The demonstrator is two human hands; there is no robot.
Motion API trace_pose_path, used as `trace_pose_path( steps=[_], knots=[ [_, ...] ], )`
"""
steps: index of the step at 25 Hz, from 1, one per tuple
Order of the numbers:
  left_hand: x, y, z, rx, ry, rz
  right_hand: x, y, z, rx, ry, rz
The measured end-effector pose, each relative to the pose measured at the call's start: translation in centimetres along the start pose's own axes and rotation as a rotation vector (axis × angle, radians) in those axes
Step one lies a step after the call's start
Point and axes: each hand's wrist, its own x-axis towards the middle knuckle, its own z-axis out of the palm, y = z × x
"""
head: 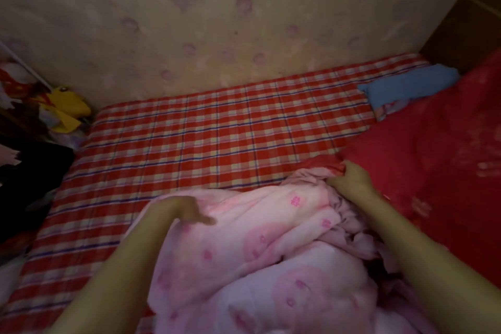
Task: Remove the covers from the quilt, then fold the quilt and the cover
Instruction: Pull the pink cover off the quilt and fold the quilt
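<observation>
Head view, read left to right. Past the bed's left edge we note a yellow soft toy (71, 109) and dark clothing (27, 184), neither part of the task. Over the plaid bed sheet (203, 138), the left grip (187, 211) is at the left flank of the pink quilt (257, 252), fingers straight and spread, holding nothing. Blur prevents us from confirming contact.

The quilt lies bunched just in front of the person, its long axis running from the near edge away and rightward toward the right grip (349, 177). That grip has its fingers curled, pinching the edge of the red cover (433, 171) where it meets the quilt's far end. The cover spreads to the right of the pinch.

We judge the coming pull turns on this: quilt left of the pinch, cover right of it, and the right grip nearer the junction. Whether any quilt is inside the cover — the only container here — we cannot tell. A blue cloth (406, 87) lies beyond, by the wall.
</observation>
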Motion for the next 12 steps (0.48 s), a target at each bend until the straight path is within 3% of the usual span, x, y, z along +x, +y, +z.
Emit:
trace_pose_path(
  steps=[2, 4, 6, 9, 12],
  knots=[
    [0.3, 7.6, 1.5, -0.094, 0.154, 0.255, -2.1, -0.4, 1.6, -0.032, -0.012, -0.121],
    [0.4, 14.3, 5.6, 0.046, 0.214, 0.403, -4.5, 0.9, 3.3, -0.151, 0.167, -0.198],
    [1.5, 17.1, 9.2, 0.103, 0.261, 0.4, -6.9, 3.3, 5.2, -0.174, 0.222, -0.104],
    [3.3, 17.0, 9.1, -0.201, 0.167, 0.224, -8.7, 5.4, 7.6, 0.182, 0.018, 0.175],
    [3.1, 16.4, 6.2, -0.419, 0.092, 0.231, -6.8, 3.7, 8.0, 0.393, 0.073, 0.246]
  ],
)
